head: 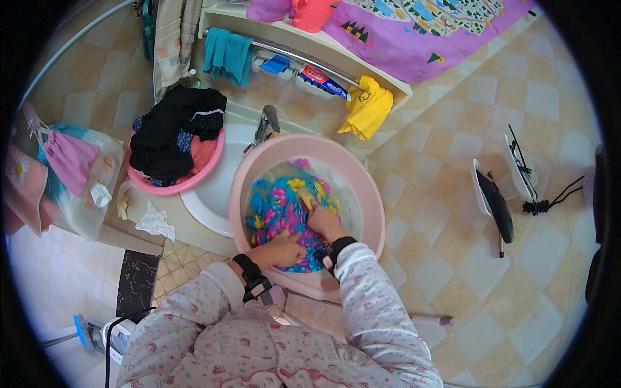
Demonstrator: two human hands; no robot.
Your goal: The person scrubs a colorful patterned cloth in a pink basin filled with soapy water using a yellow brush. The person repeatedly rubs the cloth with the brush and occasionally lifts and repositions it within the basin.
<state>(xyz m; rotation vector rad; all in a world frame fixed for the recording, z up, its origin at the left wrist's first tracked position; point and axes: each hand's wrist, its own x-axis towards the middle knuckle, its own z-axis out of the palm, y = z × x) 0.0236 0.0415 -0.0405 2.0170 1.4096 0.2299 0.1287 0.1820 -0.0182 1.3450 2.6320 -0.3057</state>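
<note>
A large pink plastic basin point(371, 194) rests partly over the white sink, holding cloudy water and a bunched wet cloth point(286, 203) patterned in blue, magenta and yellow. My right hand point(326, 223) is closed around a pale yellow bar point(306, 197), perhaps soap, held against the cloth. On the cloth's near left part lies my left hand point(283, 250), its fingertips against the fabric; whether they grip a fold cannot be told. Both wrists wear black straps with small devices.
Left of the basin, a smaller pink basin point(216, 160) piled with dark clothes stands by the white sink point(204, 208) and its faucet point(268, 123). Crumpled tissue point(155, 220) lies on the counter. Above hang a teal cloth point(227, 56) and a yellow cloth point(367, 106) on a rail.
</note>
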